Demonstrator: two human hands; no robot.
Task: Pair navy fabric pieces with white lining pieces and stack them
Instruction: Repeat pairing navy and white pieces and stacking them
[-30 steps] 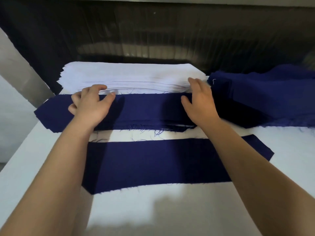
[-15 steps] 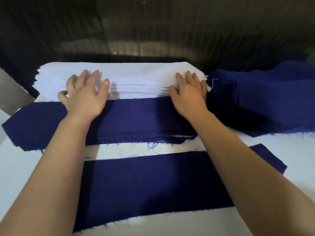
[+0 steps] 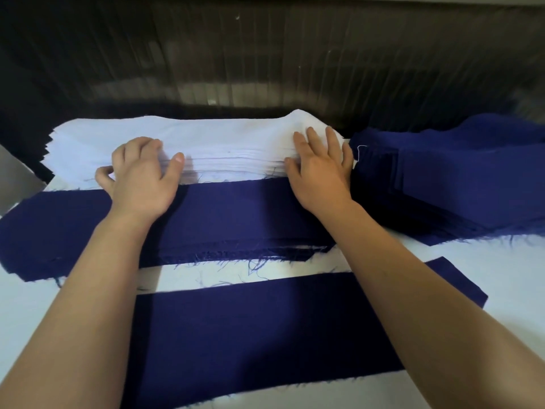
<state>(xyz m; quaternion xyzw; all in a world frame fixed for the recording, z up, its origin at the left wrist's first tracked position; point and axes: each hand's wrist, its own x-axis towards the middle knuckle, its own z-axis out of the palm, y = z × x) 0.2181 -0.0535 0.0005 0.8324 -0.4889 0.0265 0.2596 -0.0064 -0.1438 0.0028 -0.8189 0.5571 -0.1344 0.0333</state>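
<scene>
The white stack [image 3: 230,143] of lining pieces lies at the far side of the table [image 3: 513,278], its layered front edge facing the person. The left hand [image 3: 141,175] sits at the stack's left part: its fingers bend down onto the top layer, the thumb reaches out to the right along the front edge, and the little finger curls off to the left. Whether it has a layer pinched cannot be told. The right hand [image 3: 320,169] lies flat on the stack's right end with fingers straight and slightly spread, gripping nothing, its thumb against the front edge. Just past its fingertips the top white layer humps up. Directly in front of the stack, touching its front edge, lies a navy stack [image 3: 236,219] of long pieces with frayed threads along its near side; both wrists cross over it. Nearer the person, apart from it across a strip of bare table, a single navy piece [image 3: 265,329] lies flat between the forearms. To the right of the white stack is a navy pile [image 3: 457,172], close beside the right hand.
</scene>
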